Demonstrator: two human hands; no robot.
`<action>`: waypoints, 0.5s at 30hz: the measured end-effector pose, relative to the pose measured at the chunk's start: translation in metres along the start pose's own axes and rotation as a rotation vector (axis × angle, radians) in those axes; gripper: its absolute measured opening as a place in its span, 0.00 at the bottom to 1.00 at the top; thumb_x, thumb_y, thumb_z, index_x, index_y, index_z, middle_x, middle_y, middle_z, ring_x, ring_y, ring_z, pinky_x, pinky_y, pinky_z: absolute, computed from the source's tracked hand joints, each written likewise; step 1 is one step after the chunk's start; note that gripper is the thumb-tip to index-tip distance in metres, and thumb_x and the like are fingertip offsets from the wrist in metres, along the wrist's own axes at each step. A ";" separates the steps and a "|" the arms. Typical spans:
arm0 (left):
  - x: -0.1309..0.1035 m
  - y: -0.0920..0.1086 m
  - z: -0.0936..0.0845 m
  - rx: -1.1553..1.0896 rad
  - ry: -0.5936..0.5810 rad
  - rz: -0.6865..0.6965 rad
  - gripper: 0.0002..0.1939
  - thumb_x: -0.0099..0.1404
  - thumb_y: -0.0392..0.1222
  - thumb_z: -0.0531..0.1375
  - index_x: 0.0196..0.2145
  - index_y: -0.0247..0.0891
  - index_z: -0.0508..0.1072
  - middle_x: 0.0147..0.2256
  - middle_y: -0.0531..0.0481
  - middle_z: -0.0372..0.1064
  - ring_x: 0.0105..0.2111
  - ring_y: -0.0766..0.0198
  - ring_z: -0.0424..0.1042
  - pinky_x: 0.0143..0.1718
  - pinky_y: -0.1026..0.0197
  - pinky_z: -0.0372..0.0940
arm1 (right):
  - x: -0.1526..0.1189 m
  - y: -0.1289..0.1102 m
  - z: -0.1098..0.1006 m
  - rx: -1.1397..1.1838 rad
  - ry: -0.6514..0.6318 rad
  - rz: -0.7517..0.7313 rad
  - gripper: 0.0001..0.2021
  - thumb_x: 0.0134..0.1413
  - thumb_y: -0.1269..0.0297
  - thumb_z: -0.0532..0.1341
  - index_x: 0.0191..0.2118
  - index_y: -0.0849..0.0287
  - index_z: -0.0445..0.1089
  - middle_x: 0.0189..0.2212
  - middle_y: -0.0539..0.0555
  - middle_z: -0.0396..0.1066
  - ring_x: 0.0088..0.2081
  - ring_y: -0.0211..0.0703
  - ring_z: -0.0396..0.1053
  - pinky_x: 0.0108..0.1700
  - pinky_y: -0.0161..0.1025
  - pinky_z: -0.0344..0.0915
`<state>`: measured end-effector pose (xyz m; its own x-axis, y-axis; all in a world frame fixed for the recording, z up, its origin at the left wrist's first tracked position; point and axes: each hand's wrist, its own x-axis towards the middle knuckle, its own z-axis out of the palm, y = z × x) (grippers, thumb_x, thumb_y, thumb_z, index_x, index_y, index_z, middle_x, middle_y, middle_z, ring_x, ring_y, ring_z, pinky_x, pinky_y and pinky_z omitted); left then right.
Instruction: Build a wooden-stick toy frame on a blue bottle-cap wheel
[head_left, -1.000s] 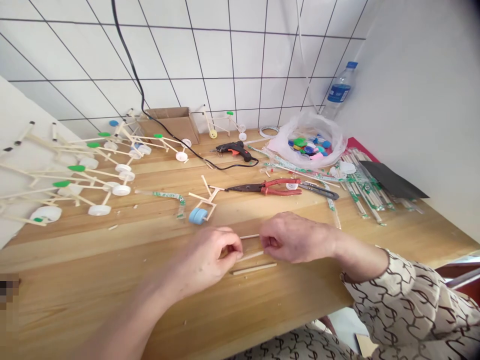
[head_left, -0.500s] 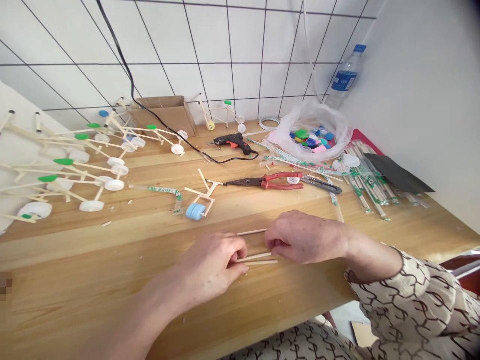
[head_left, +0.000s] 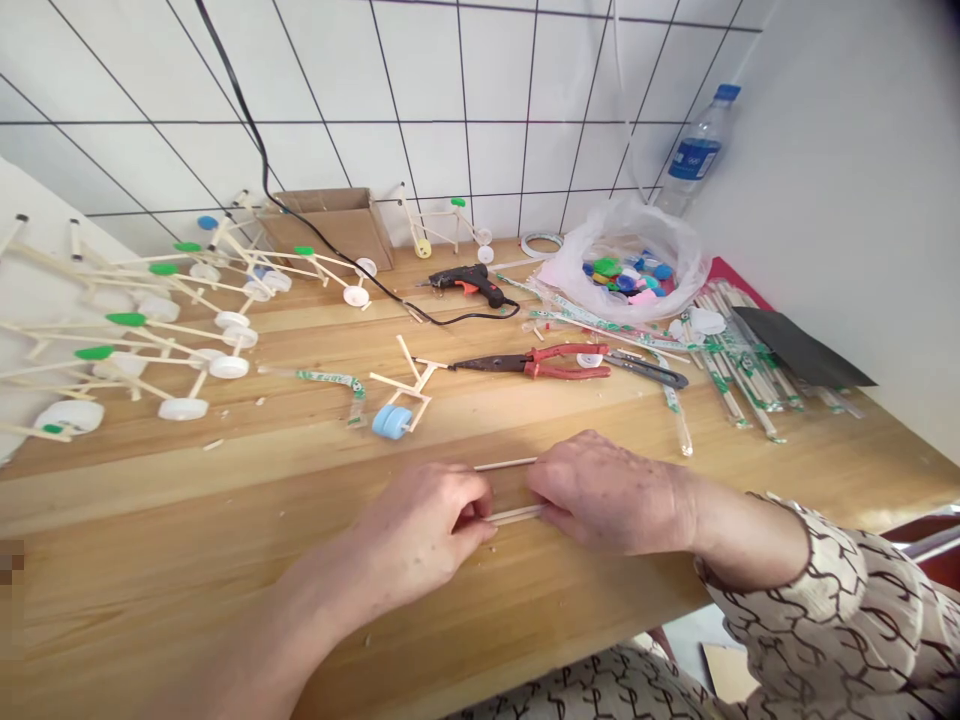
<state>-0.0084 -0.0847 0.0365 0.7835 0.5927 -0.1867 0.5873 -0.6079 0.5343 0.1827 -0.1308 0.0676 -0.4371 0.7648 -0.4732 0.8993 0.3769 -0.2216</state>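
Observation:
My left hand [head_left: 427,525] is closed with its fingers and thumb around the left ends of thin wooden sticks [head_left: 516,516] low over the table. The right ends of these sticks are pinched by my right hand [head_left: 611,495]. The sticks lie side by side between the two hands. Just beyond them, another thin stick [head_left: 506,463] runs from one hand to the other; its ends are hidden. Past my left hand stands a small stick frame [head_left: 417,385] with light blue bottle caps [head_left: 391,422] at one end.
Red-handled pliers [head_left: 532,362], a box cutter [head_left: 646,368] and a glue gun [head_left: 466,282] lie beyond my hands. Stick bicycle models [head_left: 187,340] crowd the left. A bag of caps [head_left: 637,260], wrapped sticks [head_left: 739,355] and a water bottle [head_left: 694,155] are at the right.
My right hand has come slightly nearer and turned, closing over the right ends of the sticks. The two sticks, spread apart before, now lie close together. My left hand has barely moved.

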 end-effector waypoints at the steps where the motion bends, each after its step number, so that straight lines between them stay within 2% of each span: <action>1: -0.001 -0.004 0.000 -0.014 0.000 0.009 0.04 0.55 0.36 0.59 0.24 0.40 0.73 0.24 0.54 0.69 0.22 0.67 0.66 0.24 0.65 0.55 | 0.000 0.000 0.000 0.003 0.004 -0.003 0.08 0.55 0.70 0.56 0.33 0.64 0.72 0.31 0.62 0.75 0.34 0.48 0.72 0.33 0.39 0.57; 3: -0.002 -0.012 -0.003 -0.038 -0.011 0.023 0.03 0.54 0.36 0.60 0.26 0.41 0.74 0.25 0.55 0.69 0.23 0.67 0.66 0.24 0.65 0.55 | 0.000 0.001 -0.001 0.013 0.012 -0.008 0.07 0.54 0.70 0.56 0.32 0.63 0.72 0.31 0.61 0.75 0.34 0.48 0.72 0.33 0.39 0.57; 6: -0.002 -0.020 -0.009 -0.052 -0.044 0.027 0.06 0.53 0.33 0.59 0.25 0.42 0.74 0.25 0.55 0.69 0.24 0.68 0.66 0.25 0.66 0.56 | 0.000 0.001 -0.002 0.011 0.005 -0.010 0.08 0.55 0.70 0.55 0.32 0.64 0.72 0.31 0.61 0.75 0.34 0.48 0.72 0.34 0.39 0.57; 10: 0.000 -0.019 -0.017 -0.076 -0.088 0.014 0.07 0.54 0.32 0.59 0.23 0.42 0.74 0.26 0.56 0.69 0.24 0.69 0.66 0.26 0.67 0.56 | 0.000 0.000 -0.003 0.006 -0.008 -0.003 0.09 0.55 0.70 0.54 0.33 0.63 0.72 0.31 0.61 0.75 0.34 0.48 0.72 0.34 0.39 0.57; 15: 0.003 -0.015 -0.018 -0.107 -0.124 0.061 0.09 0.55 0.31 0.58 0.23 0.41 0.75 0.25 0.55 0.69 0.26 0.68 0.67 0.27 0.67 0.57 | 0.000 0.000 -0.003 0.010 -0.008 0.007 0.09 0.55 0.70 0.55 0.33 0.63 0.72 0.31 0.61 0.75 0.35 0.48 0.72 0.35 0.39 0.58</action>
<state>-0.0186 -0.0636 0.0427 0.8398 0.4831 -0.2479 0.5182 -0.5769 0.6314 0.1829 -0.1293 0.0703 -0.4304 0.7632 -0.4820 0.9026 0.3661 -0.2263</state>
